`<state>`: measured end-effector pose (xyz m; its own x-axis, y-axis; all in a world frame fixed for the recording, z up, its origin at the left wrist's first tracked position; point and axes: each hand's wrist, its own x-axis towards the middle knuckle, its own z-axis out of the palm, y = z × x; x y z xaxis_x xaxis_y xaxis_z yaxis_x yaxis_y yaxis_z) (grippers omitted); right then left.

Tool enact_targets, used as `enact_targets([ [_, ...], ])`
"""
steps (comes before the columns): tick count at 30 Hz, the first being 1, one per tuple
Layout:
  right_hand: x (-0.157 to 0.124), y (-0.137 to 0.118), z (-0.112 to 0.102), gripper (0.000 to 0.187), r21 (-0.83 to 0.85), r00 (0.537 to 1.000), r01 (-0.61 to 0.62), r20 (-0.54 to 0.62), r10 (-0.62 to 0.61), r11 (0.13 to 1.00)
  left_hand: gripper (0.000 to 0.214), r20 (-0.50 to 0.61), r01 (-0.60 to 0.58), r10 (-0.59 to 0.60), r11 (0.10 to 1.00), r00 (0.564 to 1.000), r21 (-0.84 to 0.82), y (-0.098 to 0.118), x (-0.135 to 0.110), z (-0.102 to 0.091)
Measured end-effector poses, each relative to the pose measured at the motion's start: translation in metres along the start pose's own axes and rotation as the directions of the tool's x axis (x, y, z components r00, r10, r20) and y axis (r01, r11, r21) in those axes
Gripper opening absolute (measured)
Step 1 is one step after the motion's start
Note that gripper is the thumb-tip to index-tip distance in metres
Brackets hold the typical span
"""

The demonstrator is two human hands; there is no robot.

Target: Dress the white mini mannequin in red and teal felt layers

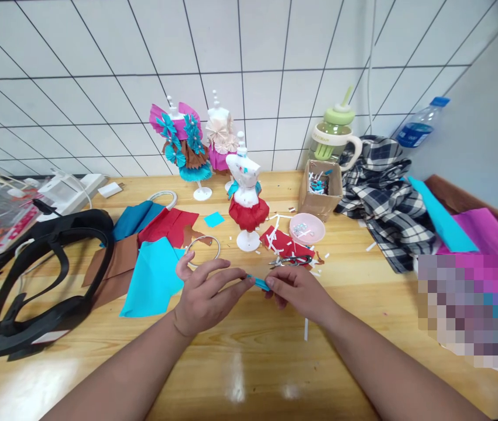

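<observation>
A small strip of blue paper [261,283] is pinched between my left hand [205,295] and my right hand [296,290], just above the wooden table [249,356]. Each hand closes its fingertips on one end of the strip. Right behind my hands stands a small white mannequin [246,199] in a red paper skirt. Scissors [292,259] lie on red paper scraps [281,242] beside a pink bowl [306,228].
Two more dressed mannequins [185,146] [220,140] stand by the tiled wall. Blue, red and brown paper sheets [152,275] lie left of my hands, near a black headset [42,280]. A cardboard box [321,190], green cup [334,134], checked cloth [384,199] and bottle [419,126] sit at right.
</observation>
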<state>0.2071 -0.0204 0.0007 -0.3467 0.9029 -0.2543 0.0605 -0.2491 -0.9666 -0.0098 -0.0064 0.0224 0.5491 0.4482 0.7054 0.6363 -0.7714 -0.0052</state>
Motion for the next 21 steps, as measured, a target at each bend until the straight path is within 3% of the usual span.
enact_targets([
  [4, -0.0005, -0.0015, 0.0000, 0.023, -0.130, 0.998, 0.041, -0.045, -0.047, 0.991, 0.024, 0.037, -0.021, 0.021, 1.000, 0.999, 0.001, -0.0013, -0.0015, 0.0041],
  [9, -0.0013, -0.0027, 0.0001, 0.015, -0.420, 0.972, 0.132, -0.121, -0.199, 0.898, 0.017, 0.068, 0.000, 0.001, 1.000, 0.998, -0.016, -0.0019, -0.0006, 0.0096],
  [14, -0.0011, -0.0003, -0.0006, 0.020, -0.333, 0.989, 0.078, -0.095, -0.115, 0.940, 0.012, 0.117, 0.030, -0.022, 0.997, 0.993, -0.073, -0.0011, -0.0005, 0.0094],
  [21, -0.0014, -0.0020, -0.0014, 0.021, -0.325, 0.989, 0.087, -0.087, -0.121, 0.942, 0.014, 0.094, 0.022, -0.015, 0.997, 0.995, -0.072, 0.0000, -0.0007, 0.0051],
])
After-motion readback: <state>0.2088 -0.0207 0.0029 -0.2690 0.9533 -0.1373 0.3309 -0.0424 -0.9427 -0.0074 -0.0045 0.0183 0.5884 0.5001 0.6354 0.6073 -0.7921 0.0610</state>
